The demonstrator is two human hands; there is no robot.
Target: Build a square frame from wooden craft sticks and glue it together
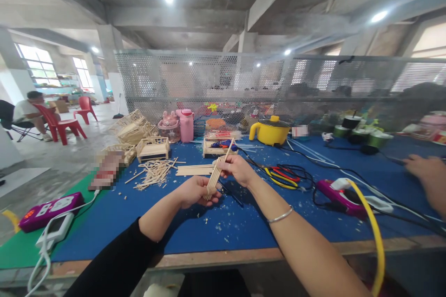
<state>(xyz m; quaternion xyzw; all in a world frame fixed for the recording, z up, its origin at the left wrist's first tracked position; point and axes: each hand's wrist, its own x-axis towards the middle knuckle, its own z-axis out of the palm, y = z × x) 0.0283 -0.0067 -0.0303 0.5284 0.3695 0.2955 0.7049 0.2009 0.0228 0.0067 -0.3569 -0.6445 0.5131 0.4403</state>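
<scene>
Between my hands is a small panel of pale wooden sticks [215, 177] laid side by side, tilted above the blue table mat. My left hand [195, 191] grips its lower end, fingers wrapped beneath. At the upper end my right hand [235, 169] pinches the panel and a single stick [229, 149] that points upward. Just behind lie flat wooden strips [193, 170]. To the left is a loose pile of short sticks [156, 172]. A small wooden bed-like frame [152, 148] stands beyond the pile, and another frame [212, 148] stands behind my hands.
A yellow electric pot [272, 131], red and yellow-handled pliers [284, 176] and a purple power strip [343, 197] with cables are on the right. Another person's hand [423, 169] reaches in at far right. A perforated metal screen [209, 79] borders the table's back. Pink bottle [186, 125] stands left of centre.
</scene>
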